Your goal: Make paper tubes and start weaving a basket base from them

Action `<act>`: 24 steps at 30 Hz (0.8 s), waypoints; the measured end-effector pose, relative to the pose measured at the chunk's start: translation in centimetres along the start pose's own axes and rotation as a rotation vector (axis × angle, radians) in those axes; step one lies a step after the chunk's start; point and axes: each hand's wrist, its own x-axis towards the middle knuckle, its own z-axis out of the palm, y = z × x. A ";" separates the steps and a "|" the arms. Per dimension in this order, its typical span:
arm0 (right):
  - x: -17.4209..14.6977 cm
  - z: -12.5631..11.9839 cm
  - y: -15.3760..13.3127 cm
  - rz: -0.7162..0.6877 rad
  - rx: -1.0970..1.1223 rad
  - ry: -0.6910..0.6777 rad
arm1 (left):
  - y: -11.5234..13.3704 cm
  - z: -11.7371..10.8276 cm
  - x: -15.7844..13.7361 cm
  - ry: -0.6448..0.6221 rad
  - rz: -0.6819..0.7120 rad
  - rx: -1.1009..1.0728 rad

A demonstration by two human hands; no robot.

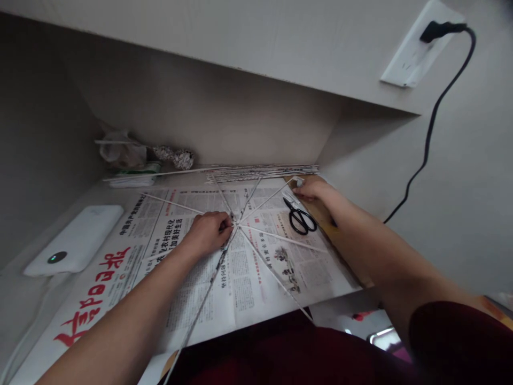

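Observation:
Several thin rolled-paper sticks [280,235] radiate like spokes from a hub [237,222] above a spread newspaper [140,272]. At the left of that hub, my left hand [210,232] is closed, its curled fingers pinching the sticks near where they cross. My right hand [315,190] reaches to the far right corner, fingers closed at a small white thing [297,182] too small to make out. One spoke's far end lies right beside it. Black-handled scissors [302,220] rest on the newspaper just below my right hand.
A bundle of paper sticks [260,172] lies along the back wall. Behind left are a plastic bag [124,152] and a speckled woven piece [176,156]. A white device [76,240] with a cable sits left. A black cord [430,128] hangs from the wall socket [417,48].

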 end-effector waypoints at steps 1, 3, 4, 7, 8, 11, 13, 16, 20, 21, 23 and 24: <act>-0.1 0.0 -0.1 -0.010 0.001 0.042 | 0.0 0.0 0.0 0.000 0.001 -0.001; -0.3 0.3 -0.5 -0.040 0.017 0.085 | 0.0 -0.1 0.0 -0.003 0.004 -0.002; -0.4 0.5 -0.8 -0.057 0.029 0.093 | 0.0 -0.1 0.0 -0.004 0.005 -0.003; -0.6 1.6 -1.6 -0.111 0.064 0.109 | -0.1 0.0 0.0 -0.006 0.012 -0.010; -0.5 1.9 -1.8 -0.127 0.072 0.111 | -0.1 0.0 0.0 -0.004 0.012 -0.011; -0.4 2.8 -2.0 -0.155 0.081 0.112 | -0.1 0.1 0.0 -0.002 0.003 -0.003; -0.3 3.0 -1.9 -0.145 0.077 0.108 | -0.1 0.0 0.0 -0.001 0.001 0.001; -0.6 2.8 -1.5 -0.100 0.057 0.111 | 0.0 0.0 0.1 -0.003 0.001 -0.002; -1.8 1.8 -1.5 -0.061 0.022 0.137 | -0.2 0.1 0.1 0.009 0.008 -0.014; -2.3 1.6 -1.5 -0.060 0.013 0.124 | -0.2 0.2 0.0 0.013 0.011 -0.018; -3.5 1.2 -1.5 -0.088 -0.028 0.046 | -0.2 0.2 0.0 0.014 0.007 -0.020; -4.2 1.2 -1.5 -0.112 -0.065 -0.008 | -0.2 0.2 0.0 0.011 0.002 -0.018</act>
